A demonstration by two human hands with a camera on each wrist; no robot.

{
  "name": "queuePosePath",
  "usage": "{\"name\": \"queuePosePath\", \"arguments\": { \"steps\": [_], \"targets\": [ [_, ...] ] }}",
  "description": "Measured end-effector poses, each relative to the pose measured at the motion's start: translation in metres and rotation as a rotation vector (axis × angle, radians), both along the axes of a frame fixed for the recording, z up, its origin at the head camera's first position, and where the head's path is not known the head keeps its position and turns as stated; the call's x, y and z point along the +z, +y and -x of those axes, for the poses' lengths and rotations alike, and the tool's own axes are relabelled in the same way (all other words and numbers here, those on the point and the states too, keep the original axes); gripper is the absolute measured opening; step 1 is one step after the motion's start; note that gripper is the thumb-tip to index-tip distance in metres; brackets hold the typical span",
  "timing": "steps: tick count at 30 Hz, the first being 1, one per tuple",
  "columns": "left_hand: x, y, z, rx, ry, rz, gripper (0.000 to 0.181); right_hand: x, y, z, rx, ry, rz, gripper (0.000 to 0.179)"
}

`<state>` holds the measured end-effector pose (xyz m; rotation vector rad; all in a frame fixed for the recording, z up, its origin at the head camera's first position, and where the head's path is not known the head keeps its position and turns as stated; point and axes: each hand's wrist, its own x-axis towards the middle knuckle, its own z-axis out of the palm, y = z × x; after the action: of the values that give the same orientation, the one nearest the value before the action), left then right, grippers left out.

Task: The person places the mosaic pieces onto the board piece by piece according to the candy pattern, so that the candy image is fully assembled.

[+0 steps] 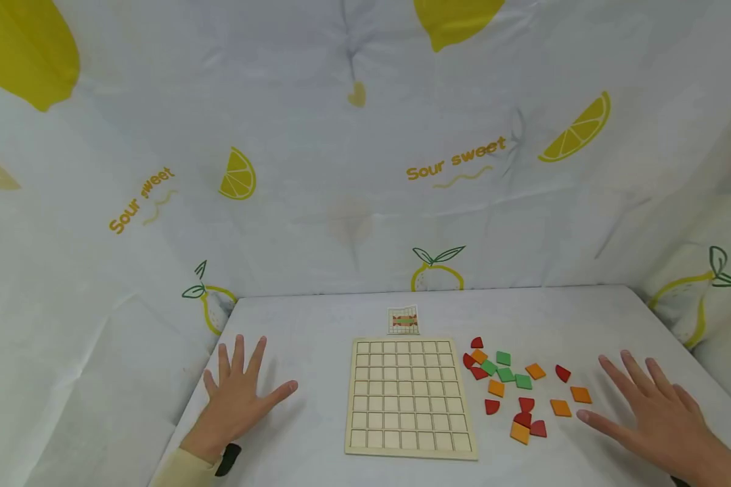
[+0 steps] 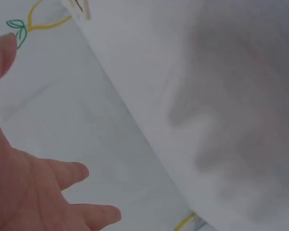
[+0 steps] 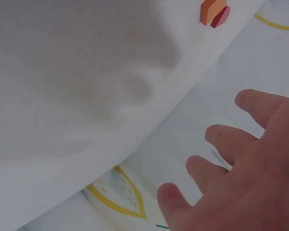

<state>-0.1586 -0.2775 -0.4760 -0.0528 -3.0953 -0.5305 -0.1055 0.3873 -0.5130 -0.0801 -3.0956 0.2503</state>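
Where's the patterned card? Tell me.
In the head view, the patterned card lies toward the far side of the table, just beyond the grid board.

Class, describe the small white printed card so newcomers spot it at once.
On the white table, find the pale rectangular board marked with squares. Just beyond its far edge lies the small white printed card. Unlike the plain board, it shows a red, orange and green pattern.

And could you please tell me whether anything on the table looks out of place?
Nothing looks damaged; the only untidy spot is the scatter of coloured pieces right of the board, lying at mixed angles with some bunched together.
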Motion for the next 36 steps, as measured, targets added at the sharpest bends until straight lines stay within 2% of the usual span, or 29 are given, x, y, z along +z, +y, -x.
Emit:
{"name": "queuePosePath", "arguments": {
  "steps": [4,8,10,15,19,22,30,36],
  "targets": [
    [0.0,0.014,0.007,-0.008,0.006,-0.136,0.109,0.005,-0.003,0.012,0.082,-0.001,0.032,0.115],
    [-0.001,0.039,0.016,0.029,0.024,-0.316,0.079,0.019,-0.01,0.029,0.148,-0.01,0.084,0.107],
    [-0.003,0.054,0.021,0.047,0.012,-0.387,0.063,0.027,-0.018,0.039,0.168,-0.01,0.111,0.1],
    [-0.009,0.089,0.032,0.044,-0.108,-0.521,0.041,0.044,-0.045,0.063,0.221,0.01,0.173,0.078],
    [-0.015,0.108,0.038,0.068,-0.217,-0.632,0.032,0.048,-0.065,0.082,0.256,-0.021,0.247,0.066],
    [-0.017,0.116,0.04,0.089,-0.264,-0.677,0.026,0.045,-0.075,0.098,0.268,-0.081,0.29,0.059],
    [-0.014,0.127,0.038,0.102,-0.321,-0.671,0.018,0.034,-0.091,0.134,0.309,-0.168,0.36,0.046],
    [-0.014,0.13,0.034,0.126,-0.318,-0.659,0.018,0.022,-0.103,0.152,0.339,-0.218,0.37,0.039]
  ]
}}
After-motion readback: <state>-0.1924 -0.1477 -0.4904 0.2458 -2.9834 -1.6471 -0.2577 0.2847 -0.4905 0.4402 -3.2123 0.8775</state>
